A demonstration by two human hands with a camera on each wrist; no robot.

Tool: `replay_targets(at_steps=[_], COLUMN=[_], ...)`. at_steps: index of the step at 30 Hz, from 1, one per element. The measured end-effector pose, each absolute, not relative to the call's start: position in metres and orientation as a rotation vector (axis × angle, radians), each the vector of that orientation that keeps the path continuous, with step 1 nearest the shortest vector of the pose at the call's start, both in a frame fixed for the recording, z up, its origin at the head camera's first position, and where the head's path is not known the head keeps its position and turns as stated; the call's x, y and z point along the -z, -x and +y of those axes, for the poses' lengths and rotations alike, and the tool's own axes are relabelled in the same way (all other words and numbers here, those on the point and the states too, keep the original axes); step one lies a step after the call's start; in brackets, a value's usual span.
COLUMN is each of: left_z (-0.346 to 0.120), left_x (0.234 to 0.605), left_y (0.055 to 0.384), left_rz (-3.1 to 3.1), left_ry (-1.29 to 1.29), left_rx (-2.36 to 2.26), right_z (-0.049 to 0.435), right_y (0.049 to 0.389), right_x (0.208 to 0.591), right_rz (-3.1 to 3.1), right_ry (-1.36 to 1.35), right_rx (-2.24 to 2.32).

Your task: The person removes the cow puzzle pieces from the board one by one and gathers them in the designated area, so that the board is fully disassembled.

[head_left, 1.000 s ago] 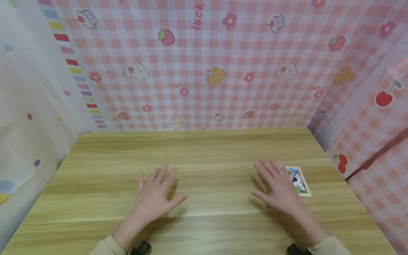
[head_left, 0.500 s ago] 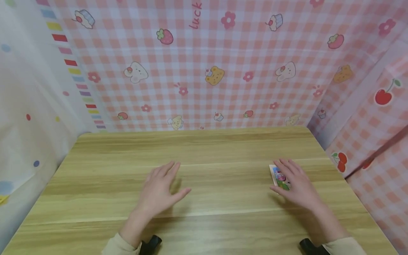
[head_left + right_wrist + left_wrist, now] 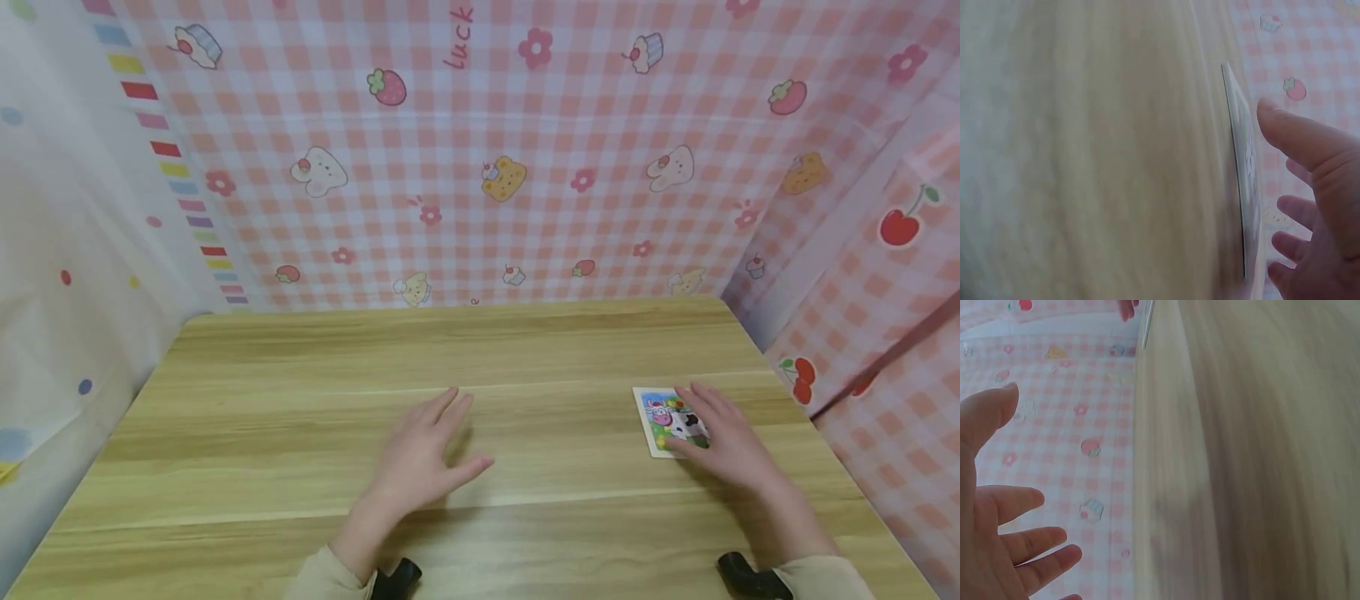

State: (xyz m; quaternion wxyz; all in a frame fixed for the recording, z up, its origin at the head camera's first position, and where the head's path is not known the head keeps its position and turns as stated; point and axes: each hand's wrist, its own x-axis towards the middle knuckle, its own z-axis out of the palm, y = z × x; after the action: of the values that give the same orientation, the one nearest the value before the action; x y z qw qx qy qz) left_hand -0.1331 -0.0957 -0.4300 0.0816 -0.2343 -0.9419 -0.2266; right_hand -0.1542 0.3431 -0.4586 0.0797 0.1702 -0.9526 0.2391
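Note:
A small square cow picture (image 3: 658, 425) with a white border lies flat on the right side of the wooden table (image 3: 300, 358). In the right wrist view this thin board (image 3: 1244, 169) appears nearly edge-on. My right hand (image 3: 731, 446) hovers over its right part, fingers spread and thumb apart, hiding that side. The same hand (image 3: 1322, 206) holds nothing in its own wrist view. Left of the table's middle, my left hand (image 3: 420, 458) is held over bare wood, its fingers loosely extended. Nothing is in its palm in the left wrist view, where the hand (image 3: 997, 525) shows at the left.
A pink checked curtain (image 3: 420, 125) with cartoon prints hangs behind the table's back edge. More cloth closes in both sides: a pale dotted curtain (image 3: 67, 333) at left and a cherry-print one (image 3: 885, 400) at right. Black straps (image 3: 397, 575) sit at both wrists.
My right hand has moved right, first covering the cow picture's left side, now its right side. My left hand has shifted right toward the table's middle. The picture has not visibly moved.

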Motion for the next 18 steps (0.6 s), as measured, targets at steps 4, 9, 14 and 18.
replay_targets(at_steps=[4, 9, 14, 18], left_z=[-0.078, -0.058, -0.041, -0.028], left_x=[0.431, 0.436, 0.44, 0.443], left_y=[0.134, 0.137, 0.14, 0.143], left_rz=[-2.839, -2.855, -2.868, -2.861], left_ry=[0.75, 0.808, 0.831, 0.852], left_rx=[0.726, 0.776, 0.785, 0.806], right_z=[0.348, 0.35, 0.349, 0.342], right_y=[0.153, 0.152, 0.151, 0.151], right_x=[0.461, 0.462, 0.463, 0.463], right_rz=[-2.876, -2.941, -2.974, -2.981], right_ry=[-0.48, -0.452, -0.426, -0.418], right_rx=[-0.729, -0.682, -0.659, -0.622])
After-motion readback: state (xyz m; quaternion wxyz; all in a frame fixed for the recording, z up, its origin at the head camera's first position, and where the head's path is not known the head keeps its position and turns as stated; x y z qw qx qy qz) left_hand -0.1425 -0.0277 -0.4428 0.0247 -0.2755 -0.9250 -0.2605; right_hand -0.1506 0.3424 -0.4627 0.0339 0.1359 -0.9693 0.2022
